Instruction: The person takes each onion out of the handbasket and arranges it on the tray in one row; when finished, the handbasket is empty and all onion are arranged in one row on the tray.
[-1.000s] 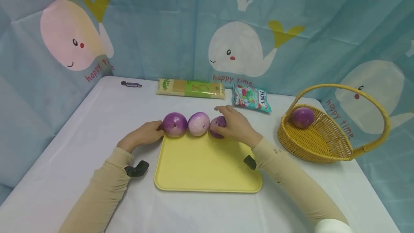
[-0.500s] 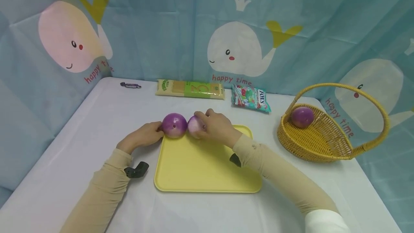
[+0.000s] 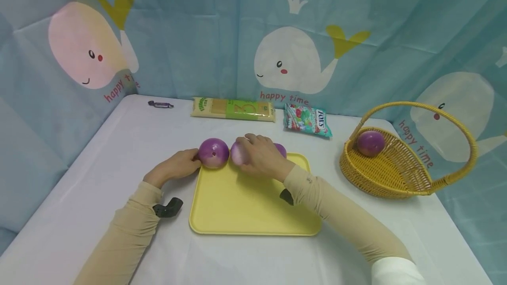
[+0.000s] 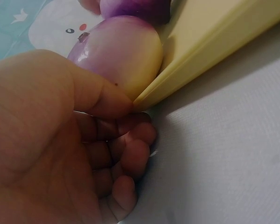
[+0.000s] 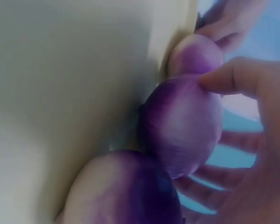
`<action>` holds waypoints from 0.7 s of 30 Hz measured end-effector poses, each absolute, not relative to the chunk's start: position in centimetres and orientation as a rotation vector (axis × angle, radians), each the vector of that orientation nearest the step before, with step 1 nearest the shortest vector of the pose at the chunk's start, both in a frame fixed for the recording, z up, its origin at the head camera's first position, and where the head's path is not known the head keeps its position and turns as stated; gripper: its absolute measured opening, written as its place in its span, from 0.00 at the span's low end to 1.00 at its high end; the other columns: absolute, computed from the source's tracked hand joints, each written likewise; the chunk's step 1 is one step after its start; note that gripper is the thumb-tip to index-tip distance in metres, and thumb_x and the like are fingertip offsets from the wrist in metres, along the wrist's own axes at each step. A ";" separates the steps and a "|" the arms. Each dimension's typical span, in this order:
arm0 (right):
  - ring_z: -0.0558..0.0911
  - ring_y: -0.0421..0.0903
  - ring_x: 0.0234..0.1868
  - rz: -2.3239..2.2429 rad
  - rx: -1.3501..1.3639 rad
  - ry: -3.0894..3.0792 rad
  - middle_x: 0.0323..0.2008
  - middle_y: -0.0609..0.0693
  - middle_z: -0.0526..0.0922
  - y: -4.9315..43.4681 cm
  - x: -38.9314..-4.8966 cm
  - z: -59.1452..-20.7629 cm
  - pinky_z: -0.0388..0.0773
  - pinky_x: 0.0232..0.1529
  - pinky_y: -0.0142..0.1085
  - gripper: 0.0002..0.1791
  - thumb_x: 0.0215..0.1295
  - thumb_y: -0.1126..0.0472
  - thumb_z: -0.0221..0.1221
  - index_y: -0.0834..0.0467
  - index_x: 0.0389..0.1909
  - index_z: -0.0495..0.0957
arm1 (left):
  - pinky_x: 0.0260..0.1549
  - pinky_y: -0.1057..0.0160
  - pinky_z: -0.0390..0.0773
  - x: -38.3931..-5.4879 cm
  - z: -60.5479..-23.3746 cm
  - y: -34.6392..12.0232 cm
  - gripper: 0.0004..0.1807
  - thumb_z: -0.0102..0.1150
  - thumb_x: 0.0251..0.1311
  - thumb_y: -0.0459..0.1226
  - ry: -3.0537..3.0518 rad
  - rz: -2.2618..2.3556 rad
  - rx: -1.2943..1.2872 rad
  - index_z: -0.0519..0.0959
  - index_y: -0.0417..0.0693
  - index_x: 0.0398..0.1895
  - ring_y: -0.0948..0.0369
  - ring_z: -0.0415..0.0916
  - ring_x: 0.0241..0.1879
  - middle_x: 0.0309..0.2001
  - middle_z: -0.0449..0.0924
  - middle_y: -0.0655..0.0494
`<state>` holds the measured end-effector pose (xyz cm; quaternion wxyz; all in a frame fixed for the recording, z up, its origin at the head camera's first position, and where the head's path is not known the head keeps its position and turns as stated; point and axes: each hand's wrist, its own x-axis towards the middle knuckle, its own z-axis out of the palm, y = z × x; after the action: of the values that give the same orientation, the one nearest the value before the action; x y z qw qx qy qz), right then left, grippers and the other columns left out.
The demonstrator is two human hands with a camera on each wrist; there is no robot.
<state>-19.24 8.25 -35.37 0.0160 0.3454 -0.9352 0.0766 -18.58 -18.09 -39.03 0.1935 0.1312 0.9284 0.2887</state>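
Three round purple-and-white onions stand in a row along the far edge of the yellow tray [image 3: 253, 206]. My left hand [image 3: 177, 165] pinches the tray's far left corner; in the left wrist view the thumb lies on the rim with curled fingers below it. Right beside that thumb sits the left onion [image 3: 214, 153]. My right hand [image 3: 261, 155] grips the middle onion [image 5: 182, 123], its thumb on one side and fingers round the far side. Partly hidden behind this hand is the right onion [image 3: 281, 149], which also shows large in the right wrist view [image 5: 125, 191].
A yellow wicker basket [image 3: 380, 190] with a tall handle stands at the right, a purple onion [image 3: 370, 143] inside. Along the back lie a wrapped candy [image 3: 160, 104], a noodle packet [image 3: 233, 109] and a teal candy bag [image 3: 307, 120]. A whale-print curtain borders the table.
My right hand has moved left from the right onion to the middle one and closed round it, uncovering part of the right onion. The left hand has stayed at the tray corner.
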 end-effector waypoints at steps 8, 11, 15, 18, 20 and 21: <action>0.72 0.54 0.68 0.279 1.108 -2.973 0.66 0.58 0.73 8.5 -19.7 -34.9 0.61 0.73 0.58 0.35 0.63 0.49 0.60 0.55 0.70 0.65 | 0.68 0.38 0.64 -18.6 -39.0 -18.1 0.29 0.41 0.68 0.39 2.605 0.814 0.370 0.63 0.30 0.68 0.36 0.64 0.68 0.64 0.70 0.31; 0.70 0.53 0.70 0.315 1.104 -3.008 0.67 0.57 0.72 8.7 -19.8 -34.7 0.59 0.74 0.57 0.34 0.63 0.51 0.59 0.56 0.70 0.65 | 0.68 0.38 0.64 -18.6 -39.0 -18.1 0.29 0.41 0.68 0.39 2.609 0.811 0.374 0.63 0.30 0.68 0.36 0.63 0.68 0.64 0.70 0.31; 0.78 0.54 0.60 0.393 1.129 -3.026 0.63 0.58 0.74 8.9 -20.0 -34.6 0.74 0.64 0.50 0.33 0.62 0.51 0.59 0.55 0.68 0.68 | 0.68 0.38 0.64 -18.6 -39.0 -18.1 0.29 0.41 0.68 0.39 2.608 0.809 0.376 0.63 0.30 0.68 0.36 0.63 0.68 0.64 0.70 0.31; 0.79 0.53 0.57 0.396 1.134 -3.038 0.61 0.58 0.74 9.1 -20.0 -34.7 0.78 0.60 0.47 0.33 0.61 0.50 0.59 0.53 0.68 0.68 | 0.68 0.38 0.64 -18.6 -39.0 -18.1 0.29 0.41 0.68 0.39 2.608 0.809 0.377 0.63 0.30 0.68 0.35 0.63 0.68 0.64 0.70 0.31; 0.78 0.52 0.59 0.383 1.141 -3.045 0.61 0.57 0.75 9.1 -20.0 -34.7 0.73 0.66 0.50 0.34 0.62 0.49 0.59 0.53 0.69 0.68 | 0.68 0.38 0.64 -18.6 -39.0 -18.2 0.28 0.41 0.68 0.39 2.609 0.810 0.375 0.64 0.31 0.67 0.36 0.63 0.68 0.64 0.70 0.31; 0.76 0.52 0.62 0.370 1.149 -3.045 0.61 0.57 0.75 9.1 -20.0 -34.7 0.68 0.69 0.52 0.34 0.62 0.48 0.59 0.54 0.69 0.67 | 0.68 0.38 0.64 -18.5 -39.0 -18.2 0.28 0.41 0.68 0.39 2.611 0.810 0.374 0.64 0.31 0.67 0.36 0.64 0.67 0.64 0.71 0.31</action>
<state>-20.03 9.11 -34.66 -0.0669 0.3500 -0.9275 0.1126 -18.55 -18.17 -39.03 0.1901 0.1332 0.9290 0.2884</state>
